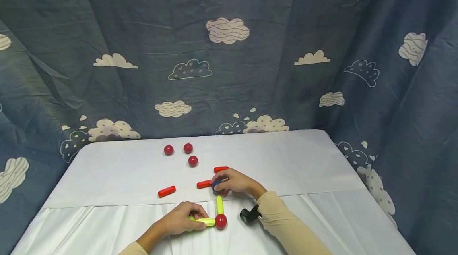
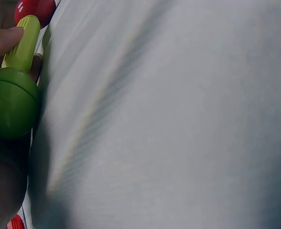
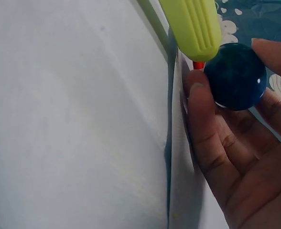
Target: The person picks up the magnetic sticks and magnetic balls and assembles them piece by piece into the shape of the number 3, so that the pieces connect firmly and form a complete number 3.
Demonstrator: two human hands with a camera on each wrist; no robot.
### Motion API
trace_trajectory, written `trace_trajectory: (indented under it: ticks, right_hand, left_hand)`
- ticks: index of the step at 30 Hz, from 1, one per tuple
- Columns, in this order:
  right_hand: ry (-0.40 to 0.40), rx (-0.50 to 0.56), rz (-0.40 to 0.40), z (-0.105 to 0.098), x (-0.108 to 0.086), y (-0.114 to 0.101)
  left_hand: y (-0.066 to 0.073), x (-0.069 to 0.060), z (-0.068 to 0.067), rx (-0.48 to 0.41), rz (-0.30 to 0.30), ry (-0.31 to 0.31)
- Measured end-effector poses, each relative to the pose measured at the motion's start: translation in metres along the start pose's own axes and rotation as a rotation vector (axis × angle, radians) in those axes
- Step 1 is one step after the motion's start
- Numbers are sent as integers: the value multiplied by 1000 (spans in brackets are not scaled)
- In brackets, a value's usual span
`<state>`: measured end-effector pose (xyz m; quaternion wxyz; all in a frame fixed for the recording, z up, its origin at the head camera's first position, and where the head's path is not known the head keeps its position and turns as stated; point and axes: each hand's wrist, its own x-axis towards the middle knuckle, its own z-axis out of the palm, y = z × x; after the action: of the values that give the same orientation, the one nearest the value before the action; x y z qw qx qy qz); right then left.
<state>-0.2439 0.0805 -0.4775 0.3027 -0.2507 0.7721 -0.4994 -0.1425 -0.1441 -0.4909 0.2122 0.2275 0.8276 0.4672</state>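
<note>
My left hand (image 1: 183,218) pinches a yellow-green stick (image 1: 206,222) whose right end meets a red ball (image 1: 220,221). In the left wrist view a green ball (image 2: 12,102) sits at the stick's near end, by the palm. A second yellow-green stick (image 1: 220,205) runs from the red ball away from me. At its far end my right hand (image 1: 236,181) holds a dark blue ball (image 3: 235,76) between thumb and fingers; in the right wrist view the stick's tip (image 3: 198,45) meets or overlaps the ball, and whether they are joined I cannot tell.
Three red balls (image 1: 193,161) lie at the back of the white table (image 1: 286,159). Red sticks lie left of centre (image 1: 166,191), beside the right hand (image 1: 204,184) and just beyond it (image 1: 221,169). A black object (image 1: 249,215) is at the right wrist. A cloud-patterned curtain stands behind.
</note>
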Motion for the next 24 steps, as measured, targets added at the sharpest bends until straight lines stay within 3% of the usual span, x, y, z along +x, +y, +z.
trace_trajectory:
  ticks: [13,24]
  right_hand:
    - [56,-47,38,3,-3,2]
    - [124,-225,10,8,-4,3]
  left_hand:
    - [1,0,1,-14,-11,-1]
    - [4,0,0,-31,-45,-8]
